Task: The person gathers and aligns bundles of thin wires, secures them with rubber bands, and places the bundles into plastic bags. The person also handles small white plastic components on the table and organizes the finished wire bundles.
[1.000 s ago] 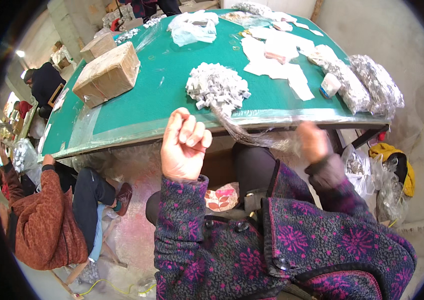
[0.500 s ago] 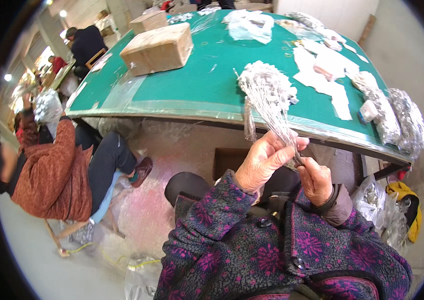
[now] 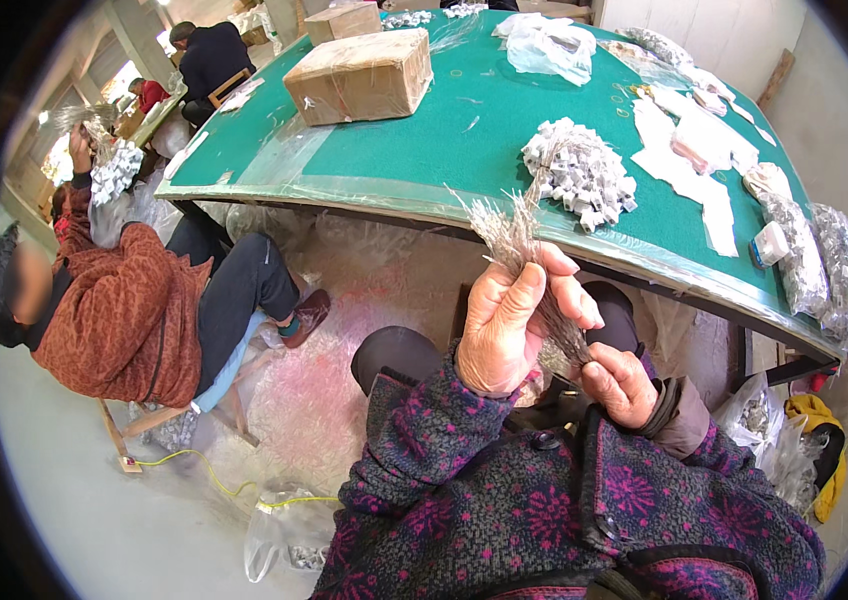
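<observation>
My left hand (image 3: 514,325) is wrapped round a bundle of thin grey strings (image 3: 507,236), in front of the table's near edge. The strings' loose ends fan out above its thumb and fingers. Lower down, my right hand (image 3: 621,384) pinches the gathered bottom of the same bundle between thumb and fingers. Just beyond, a heap of small white block-like pieces (image 3: 581,176) lies on the green-topped table (image 3: 384,160), with some grey strings running among them. Whether those strings join the bundle I cannot tell.
Cardboard boxes (image 3: 359,78) stand at the table's far left. White paper sheets (image 3: 679,150) and filled clear bags (image 3: 841,262) lie to the right. On my left, a seated person in a rust-coloured jacket (image 3: 129,320) raises a similar bunch (image 3: 116,170). Plastic bags (image 3: 289,530) sit on the floor.
The view has swung slightly left. The strings in my hands now show loose ends pointing up-left, where before they ran toward the white pieces. The seated person's bunch has come into clearer sight.
</observation>
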### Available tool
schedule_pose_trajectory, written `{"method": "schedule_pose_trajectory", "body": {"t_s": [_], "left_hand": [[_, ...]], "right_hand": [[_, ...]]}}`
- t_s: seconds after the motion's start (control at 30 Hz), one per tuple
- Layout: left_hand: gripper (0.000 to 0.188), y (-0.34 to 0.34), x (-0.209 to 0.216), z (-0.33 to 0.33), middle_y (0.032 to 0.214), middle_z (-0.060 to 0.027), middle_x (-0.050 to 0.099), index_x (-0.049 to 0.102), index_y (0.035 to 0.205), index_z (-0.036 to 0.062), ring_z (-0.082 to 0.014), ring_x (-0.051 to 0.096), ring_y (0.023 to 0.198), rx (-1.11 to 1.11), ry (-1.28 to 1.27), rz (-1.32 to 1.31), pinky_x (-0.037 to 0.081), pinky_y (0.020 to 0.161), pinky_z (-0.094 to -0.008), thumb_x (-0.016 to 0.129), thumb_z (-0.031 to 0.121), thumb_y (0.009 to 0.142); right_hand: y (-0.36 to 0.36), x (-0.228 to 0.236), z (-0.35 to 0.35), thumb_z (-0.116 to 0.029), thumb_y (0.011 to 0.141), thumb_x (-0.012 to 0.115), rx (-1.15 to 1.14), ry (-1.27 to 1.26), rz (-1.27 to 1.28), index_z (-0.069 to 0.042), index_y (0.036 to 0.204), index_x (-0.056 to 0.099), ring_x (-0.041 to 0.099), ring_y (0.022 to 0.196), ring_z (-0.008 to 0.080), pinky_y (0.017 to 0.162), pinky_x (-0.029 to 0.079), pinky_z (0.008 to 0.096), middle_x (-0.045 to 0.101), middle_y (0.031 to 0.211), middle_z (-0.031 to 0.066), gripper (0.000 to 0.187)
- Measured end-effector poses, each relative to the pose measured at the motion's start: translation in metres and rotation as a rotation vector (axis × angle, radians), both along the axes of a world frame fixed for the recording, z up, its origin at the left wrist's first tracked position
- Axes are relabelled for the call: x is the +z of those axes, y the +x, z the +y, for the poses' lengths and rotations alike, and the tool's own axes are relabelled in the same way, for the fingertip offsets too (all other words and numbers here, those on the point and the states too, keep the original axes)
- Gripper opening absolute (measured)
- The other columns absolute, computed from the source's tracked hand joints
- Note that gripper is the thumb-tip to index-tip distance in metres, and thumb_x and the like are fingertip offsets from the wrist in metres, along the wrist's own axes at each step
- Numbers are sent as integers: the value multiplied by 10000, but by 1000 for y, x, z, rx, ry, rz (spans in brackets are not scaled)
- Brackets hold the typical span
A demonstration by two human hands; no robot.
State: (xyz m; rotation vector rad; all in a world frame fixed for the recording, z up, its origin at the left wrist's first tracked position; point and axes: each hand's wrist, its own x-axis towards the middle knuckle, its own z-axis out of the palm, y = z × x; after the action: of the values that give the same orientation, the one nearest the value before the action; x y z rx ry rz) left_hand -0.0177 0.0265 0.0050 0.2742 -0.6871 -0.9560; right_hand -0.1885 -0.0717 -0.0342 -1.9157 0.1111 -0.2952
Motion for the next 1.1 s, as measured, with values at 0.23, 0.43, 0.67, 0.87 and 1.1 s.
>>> {"method": "schedule_pose_trajectory", "body": {"t_s": [0.23, 0.43, 0.67, 0.87, 1.1], "left_hand": [[228, 7, 2, -2, 712, -8, 500, 550, 1078, 31, -109, 466, 620, 49, 39, 15, 466, 627, -340, 475, 238, 1016], [196, 3, 0, -4, 721, -9, 528, 568, 1050, 49, -99, 472, 601, 214, 135, 39, 451, 601, -315, 490, 225, 1012], [302, 10, 3, 2, 894, -93, 637, 555, 1180, 9, -199, 639, 843, 231, 188, -44, 565, 794, -421, 514, 246, 999], [377, 21, 5, 9, 1106, -172, 647, 507, 1244, -31, -279, 649, 1023, 308, 210, -29, 568, 849, -452, 522, 249, 992], [321, 22, 8, 13, 1084, -184, 651, 518, 1227, -17, -272, 675, 946, 465, 239, -128, 605, 730, -404, 573, 160, 965]], "right_hand": [[0, 2, -1, -339, 1028, 408, 90, 400, 154, -9, 1027, 520, 417, 610, 91, 560, 341, 265, 482, 692, 8, 348], [20, 23, -7, -342, 1011, 461, 205, 215, 102, -9, 1060, 508, 474, 650, 109, 601, 392, 272, 524, 733, 6, 340], [35, 21, 8, -314, 1032, 428, 64, 515, 72, -30, 1054, 521, 322, 572, 43, 507, 259, 226, 375, 673, -64, 299], [35, 16, 14, -346, 1005, 476, 124, 767, 44, -6, 910, 489, 250, 463, 61, 447, 221, 248, 312, 578, -49, 354], [33, 13, 16, -295, 1025, 438, 257, 966, 46, -17, 904, 486, 226, 464, 55, 440, 191, 244, 297, 584, -57, 307]]}}
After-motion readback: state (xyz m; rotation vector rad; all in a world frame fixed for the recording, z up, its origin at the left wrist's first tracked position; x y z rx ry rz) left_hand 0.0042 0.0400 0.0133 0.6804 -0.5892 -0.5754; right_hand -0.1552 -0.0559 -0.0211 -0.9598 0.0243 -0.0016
